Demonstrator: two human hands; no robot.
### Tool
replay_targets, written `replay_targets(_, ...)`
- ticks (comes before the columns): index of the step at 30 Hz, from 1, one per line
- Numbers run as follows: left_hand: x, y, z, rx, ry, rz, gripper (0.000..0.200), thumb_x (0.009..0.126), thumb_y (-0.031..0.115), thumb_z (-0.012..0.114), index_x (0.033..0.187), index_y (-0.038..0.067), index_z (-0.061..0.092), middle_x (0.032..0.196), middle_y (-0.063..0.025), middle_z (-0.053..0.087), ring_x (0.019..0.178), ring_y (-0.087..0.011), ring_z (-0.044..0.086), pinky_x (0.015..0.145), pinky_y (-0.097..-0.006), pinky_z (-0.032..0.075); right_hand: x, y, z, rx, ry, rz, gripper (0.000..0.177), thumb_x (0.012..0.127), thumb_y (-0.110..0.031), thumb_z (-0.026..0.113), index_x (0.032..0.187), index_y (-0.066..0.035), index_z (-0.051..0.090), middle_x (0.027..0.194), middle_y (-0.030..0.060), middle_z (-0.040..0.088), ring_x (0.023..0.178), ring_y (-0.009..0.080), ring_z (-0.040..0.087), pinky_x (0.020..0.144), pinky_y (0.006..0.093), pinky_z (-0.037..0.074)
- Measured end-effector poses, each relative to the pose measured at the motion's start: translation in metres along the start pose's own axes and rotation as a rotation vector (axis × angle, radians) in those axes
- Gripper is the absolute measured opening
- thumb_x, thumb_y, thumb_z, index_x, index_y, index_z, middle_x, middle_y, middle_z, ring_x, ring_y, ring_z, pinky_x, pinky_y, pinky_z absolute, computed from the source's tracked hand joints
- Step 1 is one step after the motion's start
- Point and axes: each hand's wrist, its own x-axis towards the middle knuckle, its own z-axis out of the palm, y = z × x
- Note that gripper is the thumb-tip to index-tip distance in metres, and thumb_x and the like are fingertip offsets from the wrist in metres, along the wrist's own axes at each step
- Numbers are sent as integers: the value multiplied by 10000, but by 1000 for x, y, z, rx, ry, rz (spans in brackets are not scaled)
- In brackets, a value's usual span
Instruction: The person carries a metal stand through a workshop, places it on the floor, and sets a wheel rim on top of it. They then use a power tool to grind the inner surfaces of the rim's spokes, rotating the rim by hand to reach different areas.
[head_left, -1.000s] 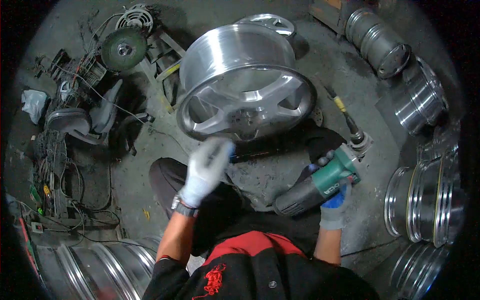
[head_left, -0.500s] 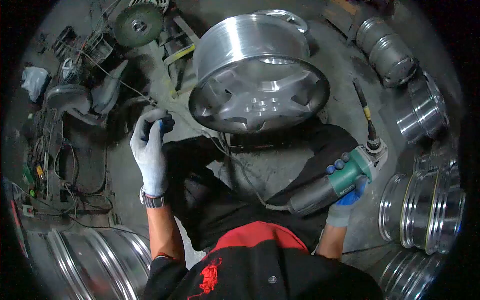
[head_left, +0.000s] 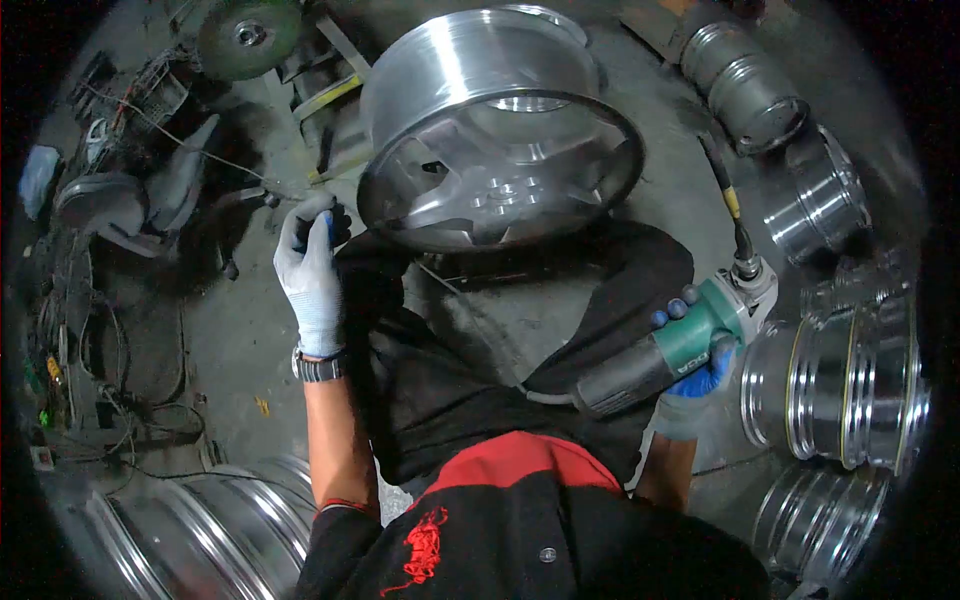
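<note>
A green and black angle grinder (head_left: 660, 350) with a long shaft pointing up is held by my right hand (head_left: 708, 368), whose fingers wrap round its body. My left hand (head_left: 310, 240), in a white glove with dark fingertips, is closed with bent fingers just left of the large wheel rim. A thin grey cord runs up to its fingertips, but whether they grip it cannot be made out. The polished wheel rim (head_left: 500, 200) stands tilted between and beyond my knees, its spoked face towards me. The grinder's cable (head_left: 548, 398) trails over my lap.
Several metal rims stand at the right (head_left: 825, 385), with more at the upper right (head_left: 745, 90). Another lies at the lower left (head_left: 210, 525). A round disc (head_left: 250, 35) stands at the upper left by a metal frame (head_left: 328, 95). Cables and clutter line the left side.
The view has shifted, so the rims and clutter appear further left and higher. My left hand has moved slightly right, closer to the large rim. The grinder stays in my right hand.
</note>
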Motion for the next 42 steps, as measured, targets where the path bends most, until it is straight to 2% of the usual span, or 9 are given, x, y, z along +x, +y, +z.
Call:
replay_targets(12,22,-29,-6,-57,13,-73,225,1026,149,569,1140,-15,670,1021,-72,679,931,-148,656,840,-319,552,4,2,38,-136,-31,6,720,955,-419,620,1488,7,391,1375,159,520,1186,283,571,1015,504,484)
replay_targets(24,29,-8,24,296,110,33,232,1022,133,575,1156,-24,682,1053,-54,681,979,-130,620,886,-293,509,18,3,-1,33,5,73,789,888,-385,742,1474,4,384,1346,137,504,1198,278,544,1030,487,443)
replay_targets(27,13,10,49,354,150,246,203,1014,107,587,1146,-17,677,1064,-55,681,968,-125,605,894,-285,489,21,8,-3,12,40,62,795,867,-370,771,1461,6,399,1332,139,499,1195,278,529,1052,478,422)
replay_targets(30,-26,26,90,372,-239,136,173,943,49,635,1103,12,688,1122,-117,702,1061,-234,654,963,-354,487,19,27,-28,45,57,107,785,852,-378,788,1435,1,423,1295,128,533,1187,271,540,1045,479,427)
replay_targets(32,-54,16,119,270,-705,124,523,860,148,762,1344,45,592,1274,-164,653,1213,-313,621,1059,-393,459,16,39,-34,149,44,160,779,846,-385,796,1421,-2,436,1282,125,548,1183,269,548,1042,482,430)
replay_targets(36,-123,12,167,-41,-979,-210,931,784,335,858,1495,-1,359,1316,-258,620,1266,-367,600,1065,-423,476,22,47,-3,-68,154,207,616,926,-452,658,1326,-6,516,1143,121,625,1068,279,616,964,465,507)
replay_targets(38,-135,12,170,39,-1096,-323,947,777,344,870,1493,-10,361,1306,-253,628,1251,-351,613,1056,-418,481,25,44,2,-140,196,224,584,942,-452,626,1307,-5,530,1115,125,633,1042,284,620,967,462,500)
replay_targets(40,-134,9,171,122,-1208,-435,962,770,352,882,1492,-18,364,1295,-249,635,1236,-336,626,1046,-412,485,30,45,0,305,185,287,544,956,-444,597,1277,-8,545,1091,135,635,1035,289,612,979,458,495)
replay_targets(42,-118,0,166,174,-1347,-371,931,775,390,876,1461,-25,403,1182,-248,688,1130,-332,688,967,-417,530,36,40,1,292,200,342,594,954,-472,599,1315,-7,523,1120,145,622,1083,307,594,1008,475,475)
